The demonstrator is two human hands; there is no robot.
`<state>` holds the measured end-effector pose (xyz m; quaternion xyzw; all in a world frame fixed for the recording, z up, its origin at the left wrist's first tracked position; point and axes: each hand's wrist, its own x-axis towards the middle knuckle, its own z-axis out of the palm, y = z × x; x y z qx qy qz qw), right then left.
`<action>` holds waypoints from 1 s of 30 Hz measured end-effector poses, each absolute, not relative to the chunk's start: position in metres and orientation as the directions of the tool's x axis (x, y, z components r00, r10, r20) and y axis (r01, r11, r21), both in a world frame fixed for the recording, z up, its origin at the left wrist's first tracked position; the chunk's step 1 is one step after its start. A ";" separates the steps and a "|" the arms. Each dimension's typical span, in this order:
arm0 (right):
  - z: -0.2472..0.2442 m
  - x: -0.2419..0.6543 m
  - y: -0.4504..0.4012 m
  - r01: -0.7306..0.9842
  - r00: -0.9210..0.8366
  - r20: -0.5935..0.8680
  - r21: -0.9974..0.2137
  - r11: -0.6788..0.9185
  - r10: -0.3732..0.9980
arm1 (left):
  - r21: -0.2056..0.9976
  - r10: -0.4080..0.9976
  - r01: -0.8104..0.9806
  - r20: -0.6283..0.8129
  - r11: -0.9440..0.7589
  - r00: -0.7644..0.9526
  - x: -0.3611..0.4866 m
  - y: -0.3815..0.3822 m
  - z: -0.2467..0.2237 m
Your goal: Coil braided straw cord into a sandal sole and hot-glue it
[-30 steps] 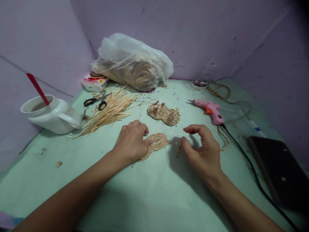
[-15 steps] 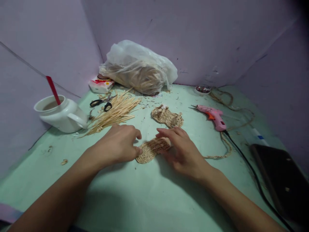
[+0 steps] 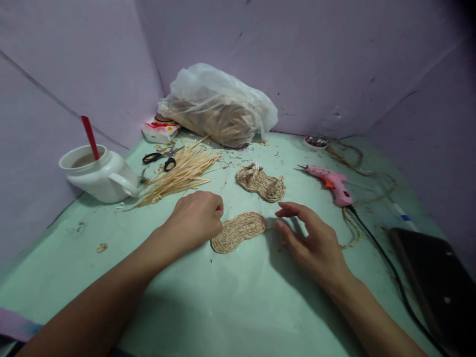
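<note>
A sole-shaped piece of coiled straw braid (image 3: 238, 232) lies flat on the table between my hands. My left hand (image 3: 199, 213) is closed, its curled fingers against the sole's left edge; whatever they hold is hidden. My right hand (image 3: 316, 243) is open, thumb and fingers apart, just right of the sole. A thin strand of braid (image 3: 270, 227) runs from the sole's right end towards my right thumb. Behind them lies a small finished-looking woven slipper (image 3: 261, 183) with a strap and white beads.
A pink glue gun (image 3: 330, 183) with a black cord and a dark phone-like slab (image 3: 427, 277) lie on the right. Left are loose straw strips (image 3: 182, 171), black-handled scissors (image 3: 159, 159) and a white jug (image 3: 104, 173). A plastic bag (image 3: 223, 106) and a bead dish (image 3: 315, 143) stand behind.
My right hand has moved off the sole to the right, its fingers spreading. My left fingers have curled in beside the sole. The view has shifted slightly.
</note>
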<state>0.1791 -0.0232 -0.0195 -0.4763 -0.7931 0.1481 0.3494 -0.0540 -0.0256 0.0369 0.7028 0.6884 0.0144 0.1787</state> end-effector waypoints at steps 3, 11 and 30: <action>-0.018 0.178 -0.025 0.658 -0.317 0.424 -0.546 0.519 0.848 | 0.301 0.975 0.953 -0.210 -0.012 0.079 -0.052 -0.026 0.035; -0.020 0.172 -0.032 0.702 -0.421 0.390 -0.432 0.566 0.819 | 0.189 0.972 0.982 -0.232 -0.005 0.049 -0.045 -0.028 0.030; -0.018 0.170 -0.030 0.768 -0.329 0.251 -0.489 0.412 0.911 | 0.781 0.862 0.613 0.221 0.123 -0.455 -0.070 -0.013 0.050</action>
